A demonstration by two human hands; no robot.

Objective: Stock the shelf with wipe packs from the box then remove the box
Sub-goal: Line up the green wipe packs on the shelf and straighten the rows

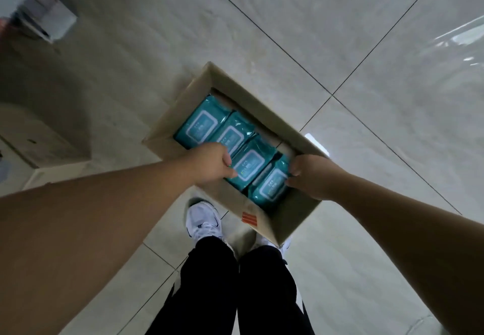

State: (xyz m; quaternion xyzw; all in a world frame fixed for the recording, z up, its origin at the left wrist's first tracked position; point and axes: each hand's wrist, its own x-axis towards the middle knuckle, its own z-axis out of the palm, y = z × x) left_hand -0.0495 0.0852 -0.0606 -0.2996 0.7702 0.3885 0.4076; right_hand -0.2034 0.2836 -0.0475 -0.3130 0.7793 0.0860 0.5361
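- Head view looks straight down at an open cardboard box (264, 223) on the pale tiled floor (366, 46), just ahead of the person's white shoes (203, 220).
- Four teal wipe packs (200, 125) lie in a row along the box's floor, label up.
- Left hand (209, 163) curls its fingers onto the third pack (248, 165), at the near wall.
- Right hand (311, 175) pinches the fourth pack (271, 186) by its far end.
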